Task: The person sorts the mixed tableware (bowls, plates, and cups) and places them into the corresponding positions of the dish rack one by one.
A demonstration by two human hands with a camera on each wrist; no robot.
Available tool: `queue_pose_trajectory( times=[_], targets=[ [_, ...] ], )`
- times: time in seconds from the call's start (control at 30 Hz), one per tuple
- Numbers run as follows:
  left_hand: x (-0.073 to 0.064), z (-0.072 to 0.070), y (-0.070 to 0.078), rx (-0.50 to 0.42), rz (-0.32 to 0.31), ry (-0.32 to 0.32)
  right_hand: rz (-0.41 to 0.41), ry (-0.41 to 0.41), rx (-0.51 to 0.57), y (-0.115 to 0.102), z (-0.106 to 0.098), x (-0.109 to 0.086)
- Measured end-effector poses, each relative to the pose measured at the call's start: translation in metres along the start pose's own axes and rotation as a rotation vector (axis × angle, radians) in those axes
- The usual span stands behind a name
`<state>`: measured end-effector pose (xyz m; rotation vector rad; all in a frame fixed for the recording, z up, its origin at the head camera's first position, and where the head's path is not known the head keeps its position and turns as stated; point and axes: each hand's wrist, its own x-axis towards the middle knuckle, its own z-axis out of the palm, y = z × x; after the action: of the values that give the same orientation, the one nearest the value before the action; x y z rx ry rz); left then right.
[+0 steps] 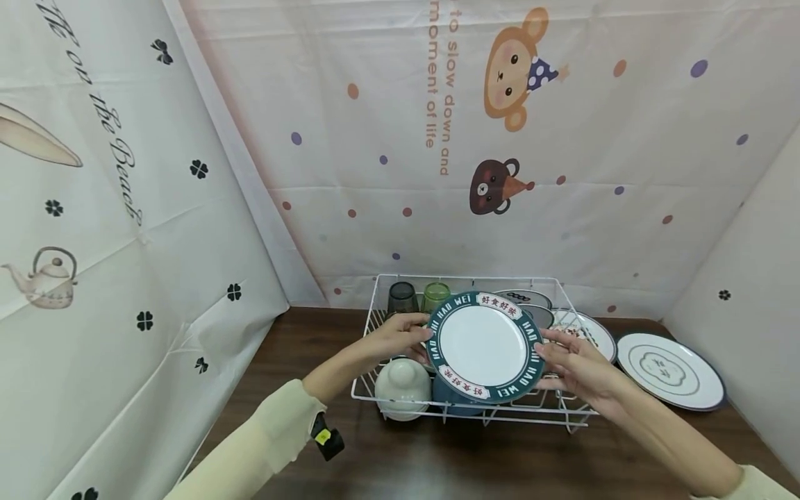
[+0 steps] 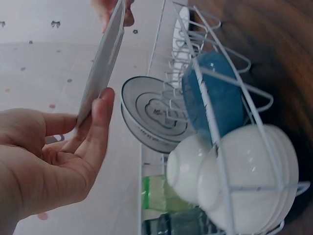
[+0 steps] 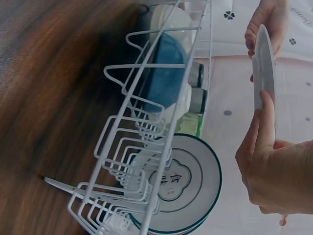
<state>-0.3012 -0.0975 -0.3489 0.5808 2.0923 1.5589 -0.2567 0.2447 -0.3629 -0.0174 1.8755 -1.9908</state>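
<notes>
A round plate (image 1: 482, 345) with a white centre and a dark green lettered rim is held up above the dish rack, tilted toward the head camera. My left hand (image 1: 398, 338) pinches its left edge, thumb on one face and fingers on the other. At the opposite edge my right hand (image 1: 578, 368) grips it the same way. Both wrist views show the plate (image 2: 101, 63) nearly edge-on, apart from the rack. Under it, the white wire dish rack (image 1: 519, 414) holds bowls, cups and plates.
White bowls (image 2: 249, 176), a blue bowl (image 2: 212, 93), a green glass (image 1: 435, 295) and a dark glass (image 1: 402, 298) sit in the rack's left part. Plates (image 3: 176, 183) stand in its right part. Another white plate (image 1: 671, 370) lies on the brown table (image 1: 400, 472) to the right.
</notes>
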Motion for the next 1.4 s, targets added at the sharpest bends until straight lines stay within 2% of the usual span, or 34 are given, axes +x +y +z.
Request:
queue_pose_trajectory(
  times=[0.2,0.3,0.37,0.47,0.63,0.7,0.8,0.87,0.93,1.03,1.17,1.3,1.4],
  targets=[
    [0.006,0.002,-0.007,-0.217,-0.058,-0.081,0.020,-0.011,-0.009,0.003,-0.003,-0.001],
    [0.007,0.007,-0.011,-0.270,-0.089,-0.078,0.023,-0.015,-0.036,0.006,-0.006,-0.003],
    [0.008,0.011,-0.011,-0.279,-0.097,-0.045,0.020,-0.020,-0.044,0.007,-0.009,-0.004],
    [0.012,0.017,-0.009,-0.270,-0.081,0.038,0.001,-0.028,-0.053,0.006,-0.015,-0.003],
    [0.019,0.023,0.005,-0.228,0.002,0.193,-0.100,0.037,-0.138,0.001,-0.037,-0.002],
    [0.021,0.023,0.009,-0.174,0.056,0.255,-0.171,0.107,-0.271,0.002,-0.051,-0.002],
    [0.023,0.022,0.014,-0.009,0.172,0.350,-0.285,0.295,-0.604,0.012,-0.073,0.000],
    [0.025,0.023,0.016,0.112,0.267,0.406,-0.315,0.410,-0.835,0.023,-0.086,0.002],
    [0.029,0.024,0.017,0.217,0.353,0.454,-0.334,0.485,-0.988,0.035,-0.096,0.005],
    [0.037,0.029,0.020,0.356,0.478,0.504,-0.337,0.474,-1.022,0.053,-0.105,0.008],
    [0.051,0.036,0.026,0.541,0.596,0.531,-0.377,0.492,-1.038,0.071,-0.103,0.014],
    [0.063,0.044,0.031,0.719,0.636,0.483,-0.419,0.545,-1.081,0.082,-0.098,0.018],
    [0.071,0.050,0.032,0.861,0.673,0.436,-0.387,0.547,-1.029,0.085,-0.095,0.016]
  ],
)
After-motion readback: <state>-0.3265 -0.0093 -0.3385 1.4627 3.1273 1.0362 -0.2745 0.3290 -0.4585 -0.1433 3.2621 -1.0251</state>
